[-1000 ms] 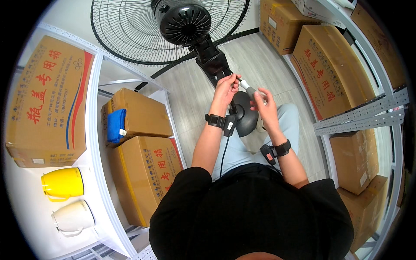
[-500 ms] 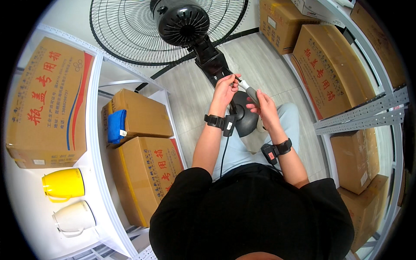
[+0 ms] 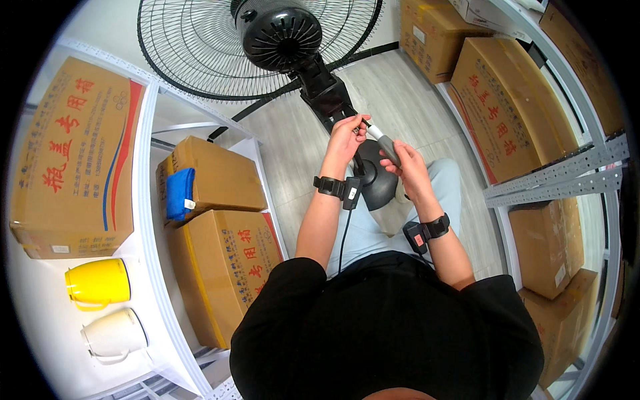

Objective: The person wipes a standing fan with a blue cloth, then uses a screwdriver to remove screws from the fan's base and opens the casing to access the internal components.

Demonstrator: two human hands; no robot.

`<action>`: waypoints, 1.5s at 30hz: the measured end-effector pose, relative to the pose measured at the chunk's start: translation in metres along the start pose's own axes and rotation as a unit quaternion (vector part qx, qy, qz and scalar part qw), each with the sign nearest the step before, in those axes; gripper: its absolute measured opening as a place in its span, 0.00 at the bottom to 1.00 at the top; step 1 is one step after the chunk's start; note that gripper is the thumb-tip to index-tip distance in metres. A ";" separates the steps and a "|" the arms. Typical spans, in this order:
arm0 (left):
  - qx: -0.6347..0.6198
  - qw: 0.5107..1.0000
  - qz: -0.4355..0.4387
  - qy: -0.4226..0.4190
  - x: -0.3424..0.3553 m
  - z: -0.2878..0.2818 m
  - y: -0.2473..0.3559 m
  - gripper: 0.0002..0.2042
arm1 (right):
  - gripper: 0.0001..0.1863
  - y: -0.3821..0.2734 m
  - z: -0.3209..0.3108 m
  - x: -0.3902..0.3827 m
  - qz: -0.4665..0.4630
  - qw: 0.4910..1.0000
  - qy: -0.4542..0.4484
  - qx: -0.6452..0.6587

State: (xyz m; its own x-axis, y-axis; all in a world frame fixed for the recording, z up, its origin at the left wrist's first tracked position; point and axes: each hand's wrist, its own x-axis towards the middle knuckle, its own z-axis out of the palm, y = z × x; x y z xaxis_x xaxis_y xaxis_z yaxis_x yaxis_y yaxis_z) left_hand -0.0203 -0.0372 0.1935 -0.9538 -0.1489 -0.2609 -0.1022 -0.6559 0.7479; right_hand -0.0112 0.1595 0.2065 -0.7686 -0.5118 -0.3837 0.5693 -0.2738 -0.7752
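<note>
A black pedestal fan (image 3: 283, 43) stands in front of me, its wire cage at the top and its round base (image 3: 381, 190) on the floor between my legs. My right hand (image 3: 408, 162) is closed round the grey handle of a screwdriver (image 3: 385, 145). Its white collar and dark shaft point up and left at the fan's neck (image 3: 327, 95). By the fan's pole, my left hand (image 3: 347, 137) has its fingers pinched at the screwdriver's shaft. The tip and whatever it meets are hidden.
On the left, a white shelf (image 3: 150, 267) bears a large carton (image 3: 77, 160), a yellow jug (image 3: 99, 283) and a white jug (image 3: 115, 335). A blue cloth (image 3: 180, 193) hangs on a lower carton (image 3: 220, 175). More cartons (image 3: 510, 110) fill the right-hand rack (image 3: 560, 180).
The screwdriver's handle has turned and tilted slightly, and my right fingers have shifted a little on it. My left hand and the fan keep their places.
</note>
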 end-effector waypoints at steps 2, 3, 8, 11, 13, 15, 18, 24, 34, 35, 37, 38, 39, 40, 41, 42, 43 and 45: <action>0.021 1.000 -0.002 0.015 -0.001 0.000 0.002 0.12 | 0.21 0.003 0.008 -0.003 -0.105 0.989 0.031 -0.097; 0.048 0.999 0.000 0.022 0.000 -0.001 0.001 0.12 | 0.22 0.004 0.012 -0.005 -0.156 0.976 0.046 -0.145; 0.055 0.998 0.010 0.013 0.003 -0.005 0.000 0.12 | 0.20 0.005 0.017 -0.009 -0.151 0.982 0.048 -0.100; -0.009 1.000 0.005 0.002 -0.003 0.002 0.000 0.12 | 0.21 -0.001 0.007 -0.004 -0.029 0.999 0.027 0.029; 0.005 1.000 -0.002 0.014 -0.004 0.003 0.003 0.11 | 0.21 -0.001 0.008 -0.003 -0.046 0.998 0.031 -0.006; 0.039 0.999 -0.006 0.028 -0.003 0.003 0.004 0.11 | 0.21 0.005 0.015 -0.006 -0.157 0.977 0.062 -0.129; 0.072 0.997 -0.005 0.035 0.001 -0.005 0.005 0.11 | 0.22 0.007 0.016 -0.007 -0.236 0.939 0.051 -0.246; -0.036 0.999 -0.013 -0.005 0.002 -0.005 0.002 0.10 | 0.18 -0.006 0.011 -0.008 -0.009 0.998 -0.021 0.066; 0.019 1.000 0.003 0.004 0.002 -0.007 0.002 0.11 | 0.19 0.016 0.007 -0.005 -0.219 0.959 0.067 -0.168; 0.010 1.000 0.002 0.000 0.001 -0.007 0.001 0.11 | 0.19 0.017 0.005 -0.006 -0.218 0.959 0.073 -0.168; -0.013 1.000 0.009 -0.003 0.003 -0.013 0.000 0.13 | 0.19 0.020 0.000 -0.011 -0.215 0.958 0.084 -0.169; -0.024 1.000 0.013 -0.004 0.004 -0.017 -0.001 0.14 | 0.19 0.020 -0.002 -0.013 -0.211 0.960 0.075 -0.168; -0.032 0.999 0.013 -0.002 0.005 -0.021 -0.002 0.16 | 0.19 0.021 -0.005 -0.016 -0.208 0.961 0.066 -0.168; -0.041 0.999 0.013 -0.001 0.005 -0.020 -0.001 0.17 | 0.19 0.020 -0.007 -0.018 -0.205 0.962 0.060 -0.168; -0.049 0.999 0.012 -0.001 0.005 -0.018 -0.001 0.18 | 0.19 0.020 -0.009 -0.020 -0.205 0.962 0.060 -0.168; -0.058 0.998 0.007 0.014 0.005 -0.015 -0.001 0.18 | 0.19 0.019 -0.011 -0.022 -0.206 0.962 0.060 -0.168; -0.066 0.997 0.004 0.030 0.004 -0.012 0.001 0.18 | 0.19 0.018 -0.011 -0.024 -0.206 0.962 0.059 -0.167; -0.048 0.997 0.019 0.049 0.004 -0.010 -0.002 0.17 | 0.18 0.015 -0.014 -0.030 -0.203 0.957 0.061 -0.196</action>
State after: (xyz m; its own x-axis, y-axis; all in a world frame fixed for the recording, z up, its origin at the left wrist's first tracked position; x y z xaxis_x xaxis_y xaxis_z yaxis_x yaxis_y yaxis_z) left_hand -0.0209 -0.0440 0.1849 -0.9236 -0.2434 -0.2963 -0.0353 -0.7155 0.6977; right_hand 0.0160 0.1823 0.1989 -0.9456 -0.3218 -0.0476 0.0808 -0.0907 -0.9926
